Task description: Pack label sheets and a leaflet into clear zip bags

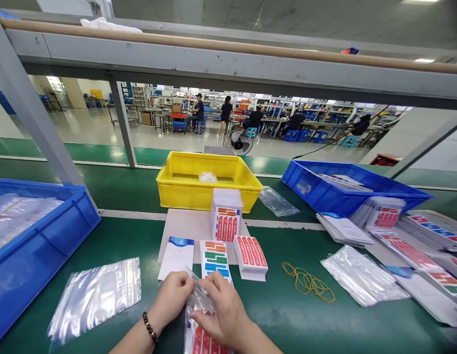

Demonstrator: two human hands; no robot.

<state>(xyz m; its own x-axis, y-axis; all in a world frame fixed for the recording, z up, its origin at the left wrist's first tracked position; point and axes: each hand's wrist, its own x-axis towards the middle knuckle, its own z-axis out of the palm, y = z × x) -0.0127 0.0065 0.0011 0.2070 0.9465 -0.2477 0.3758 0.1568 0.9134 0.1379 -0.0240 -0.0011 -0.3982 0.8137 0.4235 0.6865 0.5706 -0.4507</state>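
Clear plastic bagging [201, 302] over red-printed cards [206, 343] runs near to far, its far end pinched in the left hand [175, 293], its right side gripped by the half-closed right hand [228, 307].

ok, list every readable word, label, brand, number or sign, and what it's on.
None reads with certainty.
Short red label stack: white lettering, too small and blurred.
Taller stack by the yellow bin: orange and red labels, lettering too small.
Multicoloured sheet: print too small.
White leaflet with blue top: faint marks, unreadable.
Red-striped sheet at the right hand: blurred, partly covered.
Printed sheets on the right: too small.
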